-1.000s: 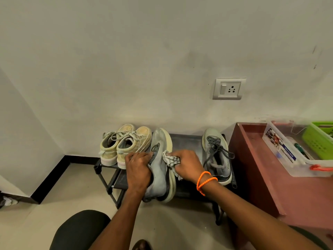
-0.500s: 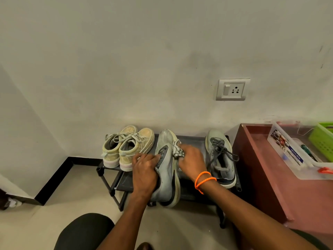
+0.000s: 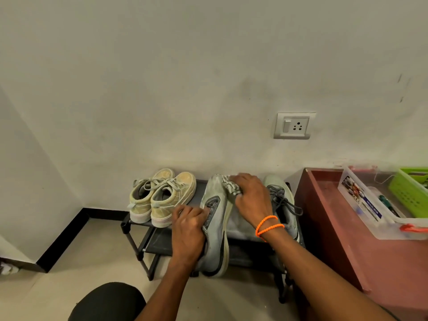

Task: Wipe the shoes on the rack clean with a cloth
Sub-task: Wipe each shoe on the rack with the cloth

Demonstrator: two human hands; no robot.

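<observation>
Grey shoe (image 3: 216, 228) wiped on the rack (image 3: 162, 239).
Left hand (image 3: 188, 230) grips its collar; right hand (image 3: 252, 200) clutches the cloth (image 3: 229, 186) at the toe. Box label (image 3: 361, 200) unreadable.

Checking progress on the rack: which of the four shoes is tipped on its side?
The grey shoe in the middle, held by the left hand and wiped by the right hand; the other three stand upright.
</observation>
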